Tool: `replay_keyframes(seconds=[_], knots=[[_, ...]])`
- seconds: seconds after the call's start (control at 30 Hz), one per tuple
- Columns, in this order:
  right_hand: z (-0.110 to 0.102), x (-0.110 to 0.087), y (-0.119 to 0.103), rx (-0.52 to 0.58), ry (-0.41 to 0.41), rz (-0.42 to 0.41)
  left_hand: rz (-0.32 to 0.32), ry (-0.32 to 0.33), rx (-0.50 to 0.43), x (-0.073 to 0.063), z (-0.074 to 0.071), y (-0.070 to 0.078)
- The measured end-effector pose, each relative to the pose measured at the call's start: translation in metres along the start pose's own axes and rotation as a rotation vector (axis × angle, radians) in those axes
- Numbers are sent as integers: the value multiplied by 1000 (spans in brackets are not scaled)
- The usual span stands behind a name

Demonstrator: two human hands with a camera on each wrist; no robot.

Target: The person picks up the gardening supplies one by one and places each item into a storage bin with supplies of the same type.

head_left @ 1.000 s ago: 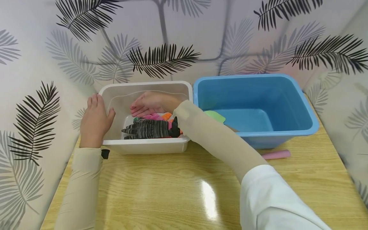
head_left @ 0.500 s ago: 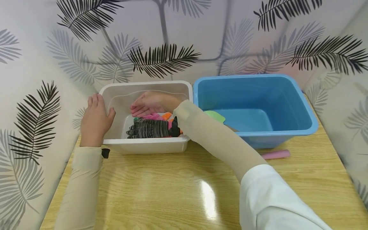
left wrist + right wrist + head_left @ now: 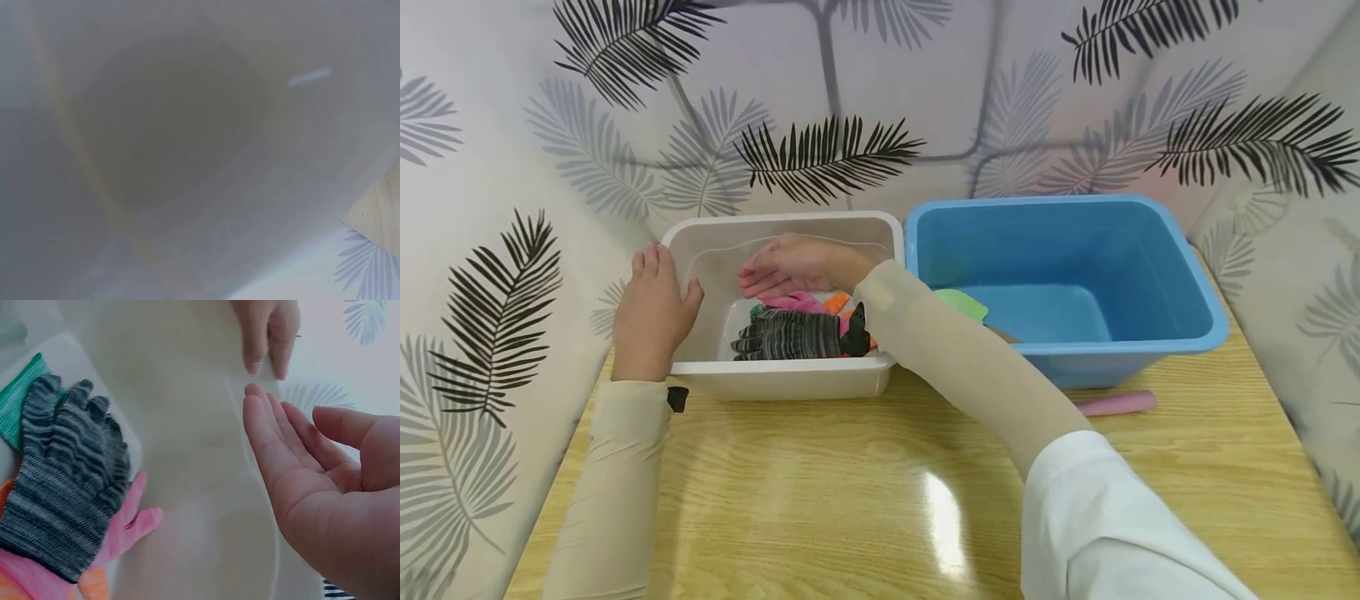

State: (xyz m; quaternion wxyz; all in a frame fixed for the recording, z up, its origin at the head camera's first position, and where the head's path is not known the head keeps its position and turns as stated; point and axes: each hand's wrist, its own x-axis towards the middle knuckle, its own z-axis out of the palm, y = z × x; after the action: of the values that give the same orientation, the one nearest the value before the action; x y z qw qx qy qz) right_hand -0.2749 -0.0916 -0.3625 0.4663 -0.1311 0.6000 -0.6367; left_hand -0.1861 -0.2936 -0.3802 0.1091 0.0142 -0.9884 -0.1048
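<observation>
In the head view my left hand (image 3: 655, 312) holds the left rim of a white plastic bin (image 3: 778, 381). Its thumb lies on the inner side and its fingers on the outer side, as the right wrist view shows. My right hand (image 3: 793, 265) hangs inside that bin with straight fingers and holds nothing. Below it lies a grey-and-black striped knit glove (image 3: 790, 336), palm flat. A pink glove (image 3: 134, 522) shows from under it, along with orange fabric (image 3: 95, 584) and green fabric (image 3: 24, 394). The left wrist view is a blur of pale bin wall.
A blue plastic bin (image 3: 1067, 348) stands against the white one on the right. Inside are a light green item (image 3: 961, 304) and a brown piece, partly hidden by my right arm. A pink rod-like object (image 3: 1117, 403) lies on the wooden table (image 3: 820, 500) before it.
The striped glove's fingertips have drawn in slightly to the right since one second ago. Both hands have stayed almost still.
</observation>
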Motion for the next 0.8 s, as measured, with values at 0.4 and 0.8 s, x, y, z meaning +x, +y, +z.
replay_keyframes(seconds=[0.4, 0.8], knots=[[15, -42, -36, -108, 49, -207, 27, 21, -15, -1, 2, 2], [14, -155, -47, -629, 168, -588, 27, -22, -18, -2, -2, 3]])
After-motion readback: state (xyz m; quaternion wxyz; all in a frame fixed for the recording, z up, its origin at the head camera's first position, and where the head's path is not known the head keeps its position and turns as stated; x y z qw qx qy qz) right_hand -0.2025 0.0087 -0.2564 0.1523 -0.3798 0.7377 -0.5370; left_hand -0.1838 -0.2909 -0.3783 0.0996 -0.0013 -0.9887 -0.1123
